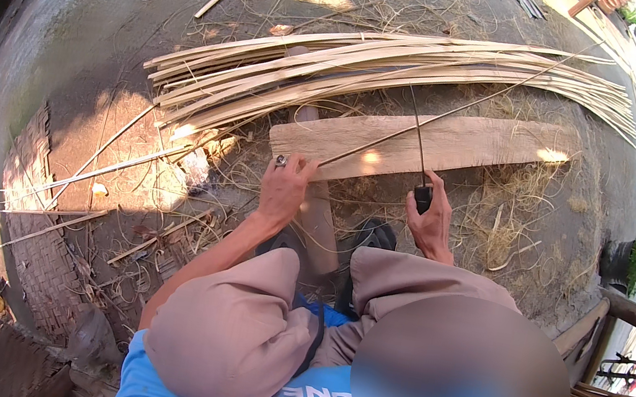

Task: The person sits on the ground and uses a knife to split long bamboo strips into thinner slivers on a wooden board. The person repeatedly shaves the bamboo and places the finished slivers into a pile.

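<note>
Trouble, to my eye, would start where the knife (422,199) crosses the thin brown strip (374,145), just right of the middle of the frame. I can't tell from where I stand whether blade and strip actually touch there or merely overlap in my line of sight.

The left hand (283,189), at the near left end of the wooden plank (437,147), has its fingers pinching the strip's near end; the rest of the strip runs off toward the upper right. The right hand (430,221) has its fingers curled round the black handle, with the dark, slender blade pointing up the frame.

I'd worry about that pinch: only one end looks held, so the long free part could whip or roll under a push, and a skidding blade might find the left fingers. Pressing too steeply could snap the strip or bite too deep. The plank appears to lie across a log (319,233), so pressure on one end might rock it. Dark footwear (377,239) and bent knees (235,329) sit close below, exposed if the knife slips back. Farther up, the strip's far part passes over the bundle of pale slats (391,75) and could snag on them.
</note>
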`<state>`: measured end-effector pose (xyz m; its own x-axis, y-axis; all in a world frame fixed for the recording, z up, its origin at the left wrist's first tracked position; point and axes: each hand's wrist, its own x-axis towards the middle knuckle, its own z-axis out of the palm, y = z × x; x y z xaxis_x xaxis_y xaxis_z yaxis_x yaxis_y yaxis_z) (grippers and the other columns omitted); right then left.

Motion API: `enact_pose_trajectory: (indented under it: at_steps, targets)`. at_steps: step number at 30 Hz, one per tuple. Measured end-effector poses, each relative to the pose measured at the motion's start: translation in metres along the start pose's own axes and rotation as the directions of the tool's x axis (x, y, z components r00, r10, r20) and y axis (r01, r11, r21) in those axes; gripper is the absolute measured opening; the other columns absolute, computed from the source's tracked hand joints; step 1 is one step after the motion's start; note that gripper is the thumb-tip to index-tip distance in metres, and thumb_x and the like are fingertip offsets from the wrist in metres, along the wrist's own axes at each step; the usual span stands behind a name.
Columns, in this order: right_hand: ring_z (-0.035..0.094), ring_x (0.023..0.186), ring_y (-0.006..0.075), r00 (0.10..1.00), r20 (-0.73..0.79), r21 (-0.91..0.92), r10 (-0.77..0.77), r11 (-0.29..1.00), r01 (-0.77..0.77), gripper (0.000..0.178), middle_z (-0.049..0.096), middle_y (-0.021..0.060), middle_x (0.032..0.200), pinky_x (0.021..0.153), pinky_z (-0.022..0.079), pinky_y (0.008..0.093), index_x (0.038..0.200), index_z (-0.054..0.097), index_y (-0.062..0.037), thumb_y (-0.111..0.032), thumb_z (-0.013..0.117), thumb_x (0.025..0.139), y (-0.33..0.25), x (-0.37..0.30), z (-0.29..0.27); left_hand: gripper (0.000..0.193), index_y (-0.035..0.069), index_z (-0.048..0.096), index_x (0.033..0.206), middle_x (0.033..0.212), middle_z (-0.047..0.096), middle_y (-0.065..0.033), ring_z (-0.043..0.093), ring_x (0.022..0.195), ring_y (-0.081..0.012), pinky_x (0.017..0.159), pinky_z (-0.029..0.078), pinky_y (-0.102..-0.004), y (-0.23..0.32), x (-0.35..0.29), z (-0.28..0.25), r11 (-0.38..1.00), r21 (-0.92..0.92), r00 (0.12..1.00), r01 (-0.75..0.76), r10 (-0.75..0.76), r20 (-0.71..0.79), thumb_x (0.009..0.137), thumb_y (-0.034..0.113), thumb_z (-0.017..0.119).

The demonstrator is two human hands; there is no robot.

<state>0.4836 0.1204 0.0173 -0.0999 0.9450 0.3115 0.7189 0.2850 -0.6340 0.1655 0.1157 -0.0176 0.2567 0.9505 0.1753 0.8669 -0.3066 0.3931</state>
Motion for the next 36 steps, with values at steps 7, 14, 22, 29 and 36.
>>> enact_pose_trajectory:
  at_steps: [7, 14, 22, 29, 36]
  targets:
    - [0.068, 0.062, 0.0233, 0.742, -0.045, 0.056, 0.669, 0.744, -0.666, 0.041, 0.066, 0.0130, 0.068, 0.059, 0.051, 0.0398, 0.090, 0.066, -0.0003, -0.040, 0.067, 0.099, 0.043, 0.000, -0.039, 0.045, 0.006, 0.074, 0.093, 0.073, 0.070, -0.0166, 0.071, 0.075, -0.0392, 0.065, 0.052, -0.0479, 0.046, 0.018, -0.017, 0.905, -0.255, 0.936, 0.340, -0.300, 0.182, 0.106, 0.045, 0.056]
    - [0.070, 0.072, 0.0341, 0.898, -0.300, -0.079, 0.323, 0.929, -0.361, 0.044, 0.070, 0.0161, 0.082, 0.067, 0.054, 0.0453, 0.105, 0.066, -0.0021, -0.046, 0.065, 0.099, 0.034, -0.013, -0.046, 0.064, 0.005, 0.061, 0.068, 0.055, 0.046, -0.0009, 0.045, 0.056, -0.0118, 0.055, 0.035, -0.0336, 0.030, -0.014, 0.014, 0.649, -0.558, 0.850, 0.516, -0.309, 0.427, 0.103, 0.059, 0.059]
    - [0.069, 0.077, 0.0437, 0.812, -0.056, -0.348, 0.581, 0.751, -0.561, 0.053, 0.069, 0.0229, 0.083, 0.069, 0.052, 0.0513, 0.095, 0.063, -0.0018, -0.054, 0.059, 0.102, 0.096, -0.026, -0.018, 0.069, 0.008, 0.060, 0.061, 0.055, 0.045, 0.0034, 0.041, 0.054, -0.0098, 0.053, 0.030, -0.0315, 0.001, -0.010, 0.035, 0.506, -0.500, 0.690, 0.703, -0.312, 0.653, 0.097, 0.067, 0.060]
    - [0.067, 0.074, 0.0455, 0.888, 0.331, -0.121, 0.319, 0.948, -0.295, 0.055, 0.064, 0.0268, 0.073, 0.068, 0.051, 0.0513, 0.093, 0.063, 0.0006, -0.053, 0.058, 0.104, 0.008, -0.068, 0.022, 0.065, 0.014, 0.053, 0.065, 0.055, 0.034, 0.0101, 0.029, 0.047, -0.0045, 0.046, 0.018, -0.0257, -0.004, -0.004, 0.013, 0.247, -0.374, 0.429, 0.894, -0.230, 0.874, 0.094, 0.071, 0.063]
    - [0.061, 0.062, 0.0393, 0.835, 0.236, -0.101, 0.497, 0.867, -0.487, 0.055, 0.062, 0.0233, 0.068, 0.063, 0.049, 0.0488, 0.086, 0.063, 0.0010, -0.052, 0.062, 0.102, 0.038, -0.040, 0.010, 0.060, 0.016, 0.051, 0.071, 0.054, 0.030, 0.0126, 0.024, 0.046, -0.0022, 0.045, 0.014, -0.0239, -0.016, -0.016, -0.015, 0.162, -0.285, 0.312, 0.945, -0.172, 0.934, 0.096, 0.069, 0.063]
